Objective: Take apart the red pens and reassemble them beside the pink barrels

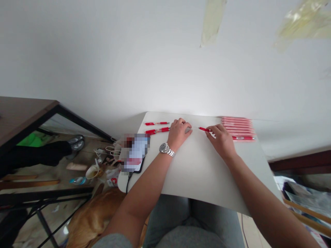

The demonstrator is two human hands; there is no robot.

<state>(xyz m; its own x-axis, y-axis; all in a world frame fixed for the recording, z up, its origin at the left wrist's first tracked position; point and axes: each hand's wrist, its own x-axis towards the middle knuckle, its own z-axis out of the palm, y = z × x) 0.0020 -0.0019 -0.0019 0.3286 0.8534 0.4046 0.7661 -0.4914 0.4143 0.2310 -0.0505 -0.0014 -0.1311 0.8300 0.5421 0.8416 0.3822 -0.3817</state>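
My right hand [219, 139] pinches a red pen [204, 129] above the white table, its tip end pointing left. Facing it, my left hand [179, 132] has its thumb and fingers drawn together. A faint clear strip seems to lie between the two hands, too indistinct to name. Left of my left hand are several loose red pens [156, 123], their right ends partly behind the fingers. Beyond my right hand, a row of red pens in clear sleeves [238, 125] lies side by side near the wall.
A phone [136, 151] with a cable rests at the left edge of the white table [199, 172]. On the floor to the left are a dog [95, 213], a cup [92, 171] and a person's shoe [76, 144]. A dark desk [26, 113] stands further left.
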